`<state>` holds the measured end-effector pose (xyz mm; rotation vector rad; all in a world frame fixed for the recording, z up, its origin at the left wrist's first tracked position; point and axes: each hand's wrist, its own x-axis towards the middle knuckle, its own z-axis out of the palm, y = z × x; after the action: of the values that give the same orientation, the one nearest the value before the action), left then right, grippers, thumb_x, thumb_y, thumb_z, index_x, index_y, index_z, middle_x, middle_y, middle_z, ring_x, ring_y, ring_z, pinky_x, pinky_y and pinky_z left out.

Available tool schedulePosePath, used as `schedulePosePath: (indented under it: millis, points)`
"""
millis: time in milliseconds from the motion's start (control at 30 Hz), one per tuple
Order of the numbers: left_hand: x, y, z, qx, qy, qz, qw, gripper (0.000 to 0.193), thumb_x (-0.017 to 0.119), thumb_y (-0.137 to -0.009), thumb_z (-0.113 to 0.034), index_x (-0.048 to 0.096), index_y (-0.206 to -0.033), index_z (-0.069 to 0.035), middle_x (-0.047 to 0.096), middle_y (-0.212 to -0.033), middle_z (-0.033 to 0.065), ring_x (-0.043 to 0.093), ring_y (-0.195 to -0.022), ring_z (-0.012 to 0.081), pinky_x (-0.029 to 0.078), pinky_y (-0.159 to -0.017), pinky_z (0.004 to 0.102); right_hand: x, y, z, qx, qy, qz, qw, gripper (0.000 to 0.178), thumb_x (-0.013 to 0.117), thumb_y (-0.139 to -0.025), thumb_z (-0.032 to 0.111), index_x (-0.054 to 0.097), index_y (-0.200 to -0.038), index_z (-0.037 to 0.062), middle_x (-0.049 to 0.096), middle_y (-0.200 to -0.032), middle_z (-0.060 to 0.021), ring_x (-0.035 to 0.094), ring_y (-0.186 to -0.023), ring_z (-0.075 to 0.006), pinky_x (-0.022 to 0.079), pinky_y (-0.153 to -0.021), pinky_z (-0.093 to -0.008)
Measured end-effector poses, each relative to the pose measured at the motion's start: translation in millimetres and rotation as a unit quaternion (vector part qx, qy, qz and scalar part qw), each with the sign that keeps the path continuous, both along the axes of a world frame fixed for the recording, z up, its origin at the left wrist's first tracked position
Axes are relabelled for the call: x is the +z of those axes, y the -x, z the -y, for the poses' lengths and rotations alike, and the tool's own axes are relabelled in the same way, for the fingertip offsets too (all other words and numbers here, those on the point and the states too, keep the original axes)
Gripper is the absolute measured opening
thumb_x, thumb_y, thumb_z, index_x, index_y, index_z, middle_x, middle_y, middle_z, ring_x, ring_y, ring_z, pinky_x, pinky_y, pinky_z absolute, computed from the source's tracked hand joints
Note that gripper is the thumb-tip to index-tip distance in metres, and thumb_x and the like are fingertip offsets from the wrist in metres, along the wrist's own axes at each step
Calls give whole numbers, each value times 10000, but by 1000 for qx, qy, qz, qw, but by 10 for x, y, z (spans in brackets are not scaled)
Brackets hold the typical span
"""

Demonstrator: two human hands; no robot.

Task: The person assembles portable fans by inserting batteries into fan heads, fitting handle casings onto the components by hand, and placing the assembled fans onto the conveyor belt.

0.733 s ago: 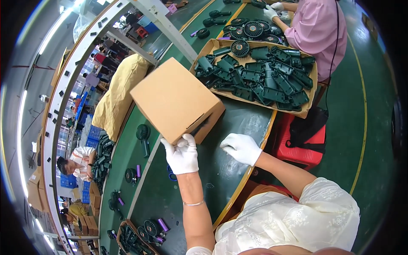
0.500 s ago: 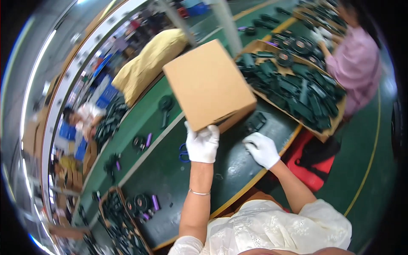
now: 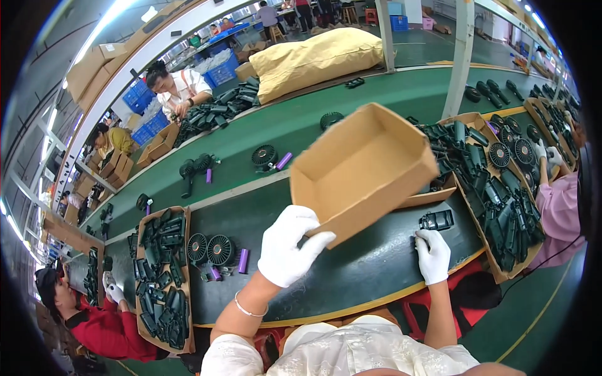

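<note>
My left hand, in a white glove, grips a shallow open cardboard box by its near left corner. The box is tilted above the bench, with its bare inside showing. My right hand, also gloved, rests near the bench's front edge with loosely bent fingers, and I see nothing held in it. Just beyond its fingertips lies a black plastic casing. Behind the held box, part of another cardboard box shows with dark parts above it.
Cardboard trays of dark casings stand at left and right. Two round fan heads and a purple cylinder lie on the bench. Beyond runs a green belt carrying fan pieces. Co-workers sit at both sides and across.
The held box has turned from its closed outer face to its open inside. My view has swung, bringing the left tray and a red-sleeved person into sight. My right hand stays low over the bench.
</note>
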<state>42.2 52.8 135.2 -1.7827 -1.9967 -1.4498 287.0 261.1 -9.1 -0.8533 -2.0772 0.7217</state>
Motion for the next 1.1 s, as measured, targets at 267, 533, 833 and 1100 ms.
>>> schedulePosePath:
  millis: [267, 533, 833, 1100]
  points:
    - [672, 1933, -876, 314, -51, -217, 923, 679, 698, -866, -291, 413, -1440, -65, 363, -1517, 205, 501, -1276, 416, 465, -1032, 448, -20, 137, -23, 23, 52, 1, 998, 125, 634, -903, -10, 686, -1015, -26, 682, -911, -114, 658, -785, -181, 522, -740, -291]
    - [-336, 852, 140, 147, 88, -153, 973, 333, 656, -903, -224, 620, -1178, -40, 621, -1255, 177, 588, -1167, 349, 470, -1009, 412, -227, 99, -123, 11, 100, -11, 995, 232, 643, -914, 6, 655, -1144, -25, 684, -1043, -113, 662, -940, -178, 509, -870, -298]
    - [-1101, 139, 1827, 418, 143, -13, 897, 306, 674, -879, -104, 639, -1173, -28, 637, -1238, 175, 599, -1160, 349, 470, -1010, 400, -102, 333, -506, 8, -68, 165, 984, 285, 637, -928, 101, 653, -1200, 15, 660, -1138, -119, 641, -1014, -228, 480, -935, -315]
    - [-1186, 269, 2383, 512, 115, -41, 850, 283, 678, -891, -118, 649, -1160, -37, 649, -1212, 181, 613, -1133, 359, 483, -994, 409, -222, 313, -122, 55, 55, 58, 995, 242, 583, -990, 89, 671, -1172, -43, 706, -1106, -122, 662, -994, -178, 501, -904, -288]
